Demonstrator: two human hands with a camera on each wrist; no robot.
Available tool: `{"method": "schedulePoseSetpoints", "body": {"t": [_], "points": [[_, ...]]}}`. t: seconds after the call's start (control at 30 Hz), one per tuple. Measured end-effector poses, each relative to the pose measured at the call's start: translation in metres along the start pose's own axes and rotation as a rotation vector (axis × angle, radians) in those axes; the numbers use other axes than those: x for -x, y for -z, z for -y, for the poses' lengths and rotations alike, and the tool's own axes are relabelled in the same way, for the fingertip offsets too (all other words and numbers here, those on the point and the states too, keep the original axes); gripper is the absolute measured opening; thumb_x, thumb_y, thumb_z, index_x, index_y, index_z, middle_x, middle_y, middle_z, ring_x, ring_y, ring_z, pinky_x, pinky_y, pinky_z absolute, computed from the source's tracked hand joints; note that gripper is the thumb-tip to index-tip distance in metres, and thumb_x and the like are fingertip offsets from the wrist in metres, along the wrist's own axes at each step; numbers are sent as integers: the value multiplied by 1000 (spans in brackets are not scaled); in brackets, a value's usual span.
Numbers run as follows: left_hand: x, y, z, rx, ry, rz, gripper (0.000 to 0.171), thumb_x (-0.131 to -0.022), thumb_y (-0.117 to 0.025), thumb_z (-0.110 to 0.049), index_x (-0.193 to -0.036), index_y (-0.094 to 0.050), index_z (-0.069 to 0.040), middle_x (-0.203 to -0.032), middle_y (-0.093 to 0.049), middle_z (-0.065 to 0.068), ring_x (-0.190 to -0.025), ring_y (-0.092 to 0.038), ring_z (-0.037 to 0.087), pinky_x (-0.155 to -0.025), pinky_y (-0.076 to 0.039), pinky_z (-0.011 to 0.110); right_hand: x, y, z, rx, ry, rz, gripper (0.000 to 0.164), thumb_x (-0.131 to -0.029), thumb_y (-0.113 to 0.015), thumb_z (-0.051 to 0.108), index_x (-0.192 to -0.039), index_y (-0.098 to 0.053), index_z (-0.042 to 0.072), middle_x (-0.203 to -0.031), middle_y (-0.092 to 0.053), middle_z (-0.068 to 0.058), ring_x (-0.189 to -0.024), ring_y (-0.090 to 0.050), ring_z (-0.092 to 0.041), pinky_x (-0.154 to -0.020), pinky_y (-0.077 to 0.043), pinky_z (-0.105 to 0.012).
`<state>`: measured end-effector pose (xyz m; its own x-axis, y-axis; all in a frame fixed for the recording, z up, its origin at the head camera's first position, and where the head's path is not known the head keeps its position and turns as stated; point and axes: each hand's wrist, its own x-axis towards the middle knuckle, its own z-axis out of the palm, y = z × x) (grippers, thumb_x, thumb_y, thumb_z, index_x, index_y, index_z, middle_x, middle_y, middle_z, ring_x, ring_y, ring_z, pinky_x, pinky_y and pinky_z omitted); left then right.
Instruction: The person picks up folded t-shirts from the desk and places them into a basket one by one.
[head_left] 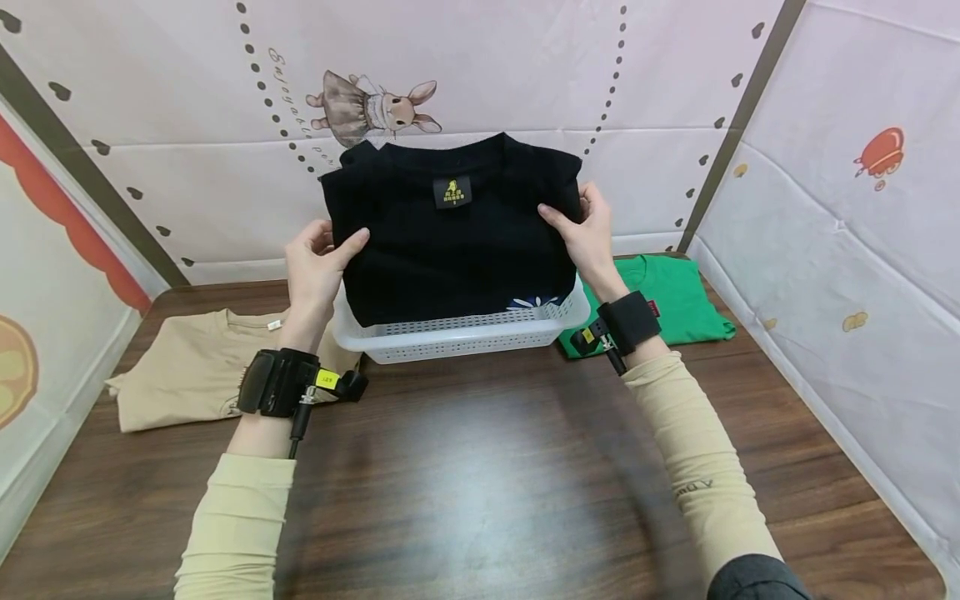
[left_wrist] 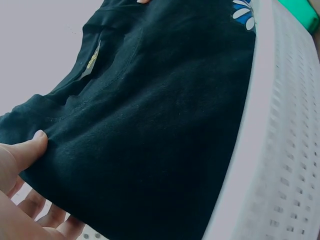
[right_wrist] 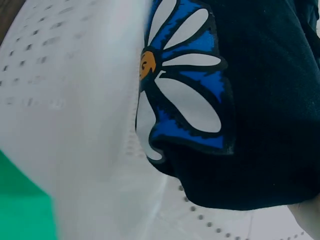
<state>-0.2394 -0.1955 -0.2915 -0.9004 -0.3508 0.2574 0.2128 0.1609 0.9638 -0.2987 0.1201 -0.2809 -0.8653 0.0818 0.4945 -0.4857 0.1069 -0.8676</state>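
Observation:
A folded black T-shirt (head_left: 457,250) with a neck label hangs upright between both hands, its lower edge inside a white perforated plastic basket (head_left: 465,337). My left hand (head_left: 317,271) pinches the shirt's left edge, thumb in front and fingers behind, as the left wrist view also shows. On the opposite edge my right hand (head_left: 588,237) pinches the cloth the same way. A blue and white flower print (right_wrist: 187,75) shows low on the shirt in the right wrist view, close to the basket's rim. Most of the right hand is hidden there behind the cloth.
A folded beige T-shirt (head_left: 187,367) lies left of the basket on the brown wooden table (head_left: 465,483). On the right is a folded green T-shirt (head_left: 667,300), partly behind the right wrist. Printed white cloth walls (head_left: 510,67) enclose the table's back and sides.

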Motion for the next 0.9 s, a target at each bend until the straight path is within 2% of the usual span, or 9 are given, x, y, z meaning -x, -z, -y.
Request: {"method": "schedulePoseSetpoints", "body": {"t": [0.17,0.4,0.53,0.63,0.77,0.9], "points": [[0,-3,11,-86,30,18,26,-82,-74,-28,-101,-65,-13,-83,-57,-15,-78,-53,3,-71,-44,16,11,-4,3,40,-20,2,26,-82,-70,3,-81,-45,10,-76,-53,5,-73,-51,-3,-72,-39,-19],[3,-7,29,-207,36,21,32,-83,-73,-30,-102,-64,-5,-78,-54,-17,-72,-51,-1,-66,-43,14,18,-5,-14,73,-70,27,26,-83,-70,4,-82,-44,9,-76,-51,2,-76,-48,-7,-73,-36,-20],[5,-8,37,-311,44,18,36,-84,-72,-33,-104,-64,-4,-79,-53,-14,-68,-50,-1,-67,-40,14,20,-5,-26,93,-92,53,27,-84,-69,4,-84,-42,7,-79,-51,1,-80,-48,-10,-76,-35,-21],[6,-8,40,-384,51,19,36,-85,-70,-33,-106,-65,-4,-87,-61,-2,-76,-53,6,-71,-39,17,17,-4,-44,106,-103,75,28,-85,-70,7,-85,-42,7,-82,-50,1,-84,-46,-13,-77,-33,-23],[8,-10,42,-447,66,36,34,-88,-66,-27,-110,-64,-1,-107,-66,18,-101,-58,26,-85,-41,31,13,-4,-65,174,-107,90,30,-85,-72,14,-86,-42,9,-80,-49,1,-84,-43,-16,-75,-31,-24],[8,-13,41,-497,103,64,35,-92,-60,-23,-119,-62,-1,-118,-63,22,-119,-50,35,-99,-39,44,13,-5,-71,254,-119,95,32,-84,-73,19,-86,-42,10,-78,-47,-2,-82,-41,-18,-73,-30,-24]]}}
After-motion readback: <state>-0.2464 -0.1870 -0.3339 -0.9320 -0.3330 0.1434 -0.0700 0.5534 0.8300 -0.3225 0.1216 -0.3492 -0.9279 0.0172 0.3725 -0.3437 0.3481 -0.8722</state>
